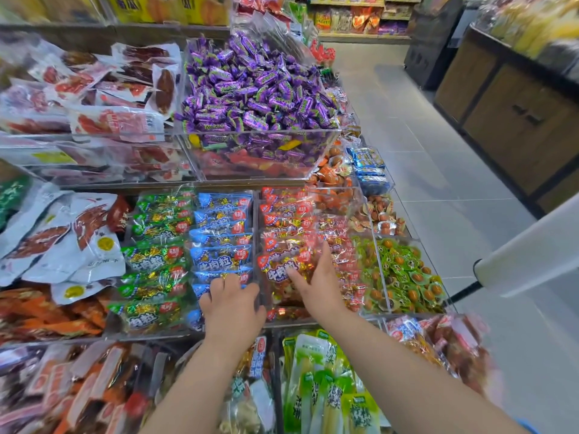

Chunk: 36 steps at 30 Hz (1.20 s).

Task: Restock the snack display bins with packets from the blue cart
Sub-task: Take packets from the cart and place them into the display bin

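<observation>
Clear display bins hold rows of snack packets: green packets (156, 258), blue packets (221, 233) and red packets (286, 214). My right hand (318, 281) holds the front red packet (277, 264) upright in the red bin, with the thumb along its right edge and the fingers across its face. To its left, my left hand (233, 303) rests at the front of the blue row. Its fingers curl down over the nearest blue packet (200, 289), next to the clear divider (258, 242) between the blue and red bins.
Purple candies (253, 89) fill a raised clear bin behind. Green egg snacks (404, 274) lie right of the red bin, and pale green pouches (316, 377) lie below my arms. A white roll (529, 249) juts in from the right over the tiled aisle (438, 170).
</observation>
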Each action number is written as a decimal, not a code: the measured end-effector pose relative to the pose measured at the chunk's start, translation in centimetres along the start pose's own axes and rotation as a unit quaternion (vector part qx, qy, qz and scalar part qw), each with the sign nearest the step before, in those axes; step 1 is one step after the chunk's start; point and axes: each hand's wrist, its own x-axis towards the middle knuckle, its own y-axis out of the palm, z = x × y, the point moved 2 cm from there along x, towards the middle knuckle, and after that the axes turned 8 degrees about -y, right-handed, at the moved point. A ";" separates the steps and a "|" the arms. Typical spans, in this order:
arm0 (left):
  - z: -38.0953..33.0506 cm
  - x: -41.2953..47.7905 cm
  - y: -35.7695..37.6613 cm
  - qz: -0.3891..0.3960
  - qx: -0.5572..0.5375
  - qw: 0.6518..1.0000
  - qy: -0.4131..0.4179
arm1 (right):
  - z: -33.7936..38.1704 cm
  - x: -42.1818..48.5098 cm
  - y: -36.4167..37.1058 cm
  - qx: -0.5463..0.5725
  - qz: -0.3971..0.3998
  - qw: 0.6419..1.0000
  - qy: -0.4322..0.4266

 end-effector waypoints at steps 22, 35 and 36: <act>-0.1 0.6 0.8 -0.001 0.023 1.000 -0.001 | -0.5 2.1 0.1 -0.057 0.098 0.993 0.041; 0.2 0.8 1.2 -0.016 0.023 1.000 0.011 | -0.5 1.8 -1.6 0.072 -0.007 0.997 -0.031; 0.2 0.8 1.3 -0.017 0.024 1.000 0.011 | -0.5 1.9 -1.6 0.077 -0.008 0.996 -0.044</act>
